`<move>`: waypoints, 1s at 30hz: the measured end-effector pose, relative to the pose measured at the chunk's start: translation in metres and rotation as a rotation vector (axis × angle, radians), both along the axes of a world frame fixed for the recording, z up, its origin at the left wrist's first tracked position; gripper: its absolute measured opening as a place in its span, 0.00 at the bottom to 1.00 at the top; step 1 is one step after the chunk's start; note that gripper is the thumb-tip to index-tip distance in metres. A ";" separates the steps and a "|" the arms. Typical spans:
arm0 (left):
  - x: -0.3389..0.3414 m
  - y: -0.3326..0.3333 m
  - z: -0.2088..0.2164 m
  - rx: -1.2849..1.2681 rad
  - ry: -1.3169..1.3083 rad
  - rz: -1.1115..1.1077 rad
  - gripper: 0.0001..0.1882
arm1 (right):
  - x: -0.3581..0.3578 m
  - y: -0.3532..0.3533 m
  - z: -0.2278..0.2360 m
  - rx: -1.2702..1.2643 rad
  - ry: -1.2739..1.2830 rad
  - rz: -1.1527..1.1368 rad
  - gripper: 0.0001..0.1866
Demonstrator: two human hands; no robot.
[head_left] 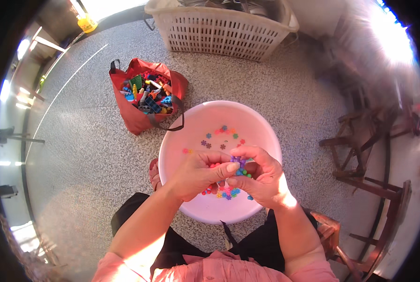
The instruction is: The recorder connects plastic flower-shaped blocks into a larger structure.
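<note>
Over a pink plastic basin (205, 117), both of my hands meet around a small cluster of flower-shaped plastic beads (240, 163), purple, blue and green. My left hand (201, 173) pinches at the cluster with thumb and forefinger, and some red beads show by its fingers. My right hand (261, 176) grips the same cluster from the other side, its thumb below and forefinger above. Whether the beads are strung or clipped together cannot be made out. Loose flower beads (225, 128) of several colours lie on the basin's floor, and more beads (227, 193) show beneath my hands.
A red bag (130, 105) full of toy building pieces stands left of the basin, its dark handle touching the rim. A white slatted crate (219, 37) sits at the back. Wooden stools (346, 150) are at the right, and a yellow container (87, 23) is far left.
</note>
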State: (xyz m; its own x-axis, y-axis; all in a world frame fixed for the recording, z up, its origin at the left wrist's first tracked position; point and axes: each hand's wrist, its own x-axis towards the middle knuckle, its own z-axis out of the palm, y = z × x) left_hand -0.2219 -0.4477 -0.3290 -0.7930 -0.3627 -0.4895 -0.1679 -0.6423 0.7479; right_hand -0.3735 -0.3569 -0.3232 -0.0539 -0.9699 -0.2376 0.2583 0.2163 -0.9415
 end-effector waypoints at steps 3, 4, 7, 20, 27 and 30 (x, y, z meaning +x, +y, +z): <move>-0.005 0.001 -0.007 0.015 -0.063 0.054 0.19 | -0.008 -0.007 0.001 -0.167 0.323 0.034 0.21; -0.005 0.000 -0.011 0.006 -0.078 0.027 0.18 | -0.011 -0.007 0.002 -0.241 0.500 0.056 0.20; -0.008 0.002 -0.013 0.039 -0.061 -0.008 0.16 | -0.019 0.000 -0.004 -0.198 0.346 0.072 0.18; -0.014 0.014 -0.021 -0.005 0.035 -0.109 0.14 | -0.035 0.008 0.005 -0.342 0.379 0.034 0.10; -0.010 0.013 -0.009 0.133 0.115 -0.144 0.13 | -0.038 0.012 -0.002 -0.382 0.315 0.157 0.07; -0.007 0.013 -0.008 0.200 0.138 -0.098 0.12 | -0.034 0.013 -0.005 -0.121 0.002 0.120 0.06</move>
